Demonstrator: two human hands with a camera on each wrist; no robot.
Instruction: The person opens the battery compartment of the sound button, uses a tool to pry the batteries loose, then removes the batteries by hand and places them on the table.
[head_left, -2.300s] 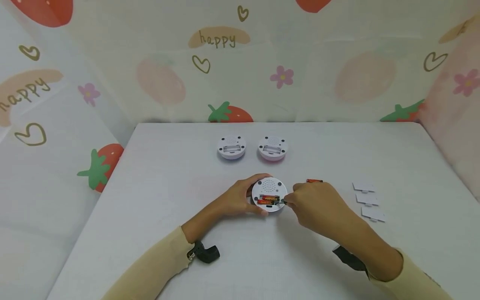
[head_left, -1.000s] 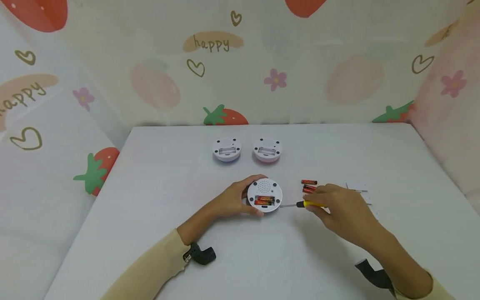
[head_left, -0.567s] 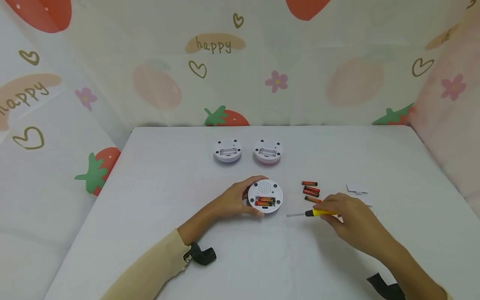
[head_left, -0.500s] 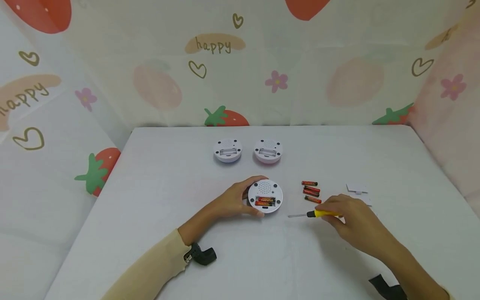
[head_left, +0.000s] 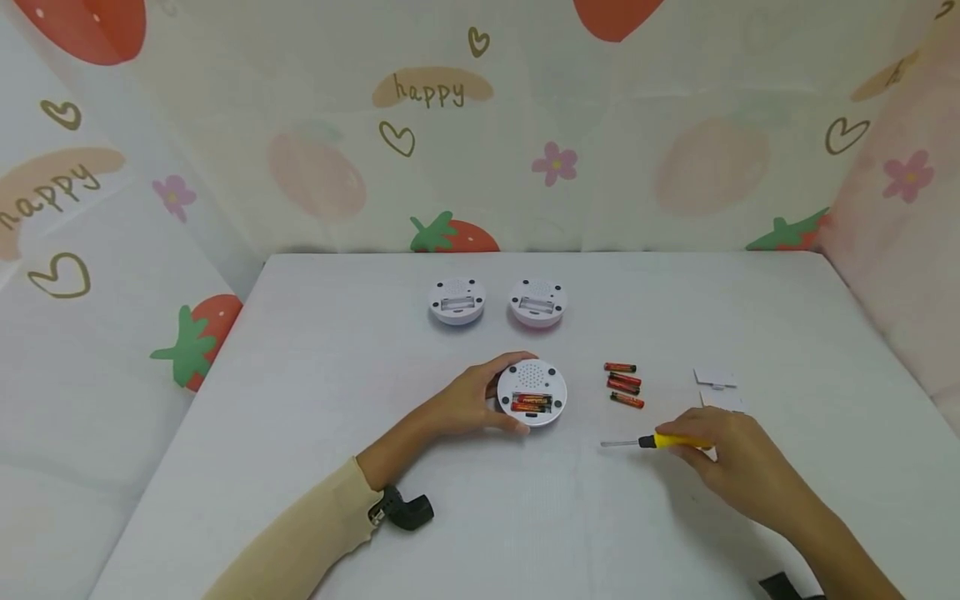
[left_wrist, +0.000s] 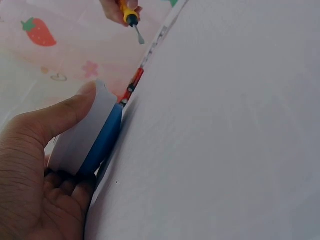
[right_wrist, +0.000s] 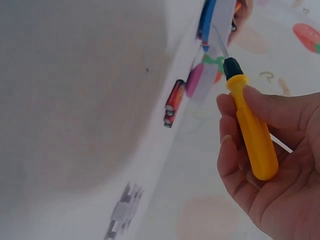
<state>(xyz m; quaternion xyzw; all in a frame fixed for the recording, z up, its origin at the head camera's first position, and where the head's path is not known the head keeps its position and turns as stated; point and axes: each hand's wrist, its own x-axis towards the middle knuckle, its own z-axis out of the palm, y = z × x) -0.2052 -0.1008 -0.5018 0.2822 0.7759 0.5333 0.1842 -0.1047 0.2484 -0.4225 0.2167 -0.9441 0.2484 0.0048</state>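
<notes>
My left hand grips a round white battery-powered device by its left side, thumb at the near rim. Its underside faces up, with small dark feet and speaker holes. Two red-and-black batteries lie side by side in its uncovered compartment. The left wrist view shows a blue band on the device's lower side. My right hand holds a yellow-handled flat-head screwdriver between thumb and fingers. The screwdriver's metal shaft points left, apart from the device and above the table.
Several loose batteries lie right of the device. White battery covers lie farther right, partly hidden by my right hand. Two similar devices, one at left and one at right, sit farther back with bare compartments. A patterned cloth backdrop borders the table.
The screwdriver has left the battery compartment and moved right and nearer with my right hand. The left-out battery end now lies flush in the compartment. My left hand keeps its grip on the device.
</notes>
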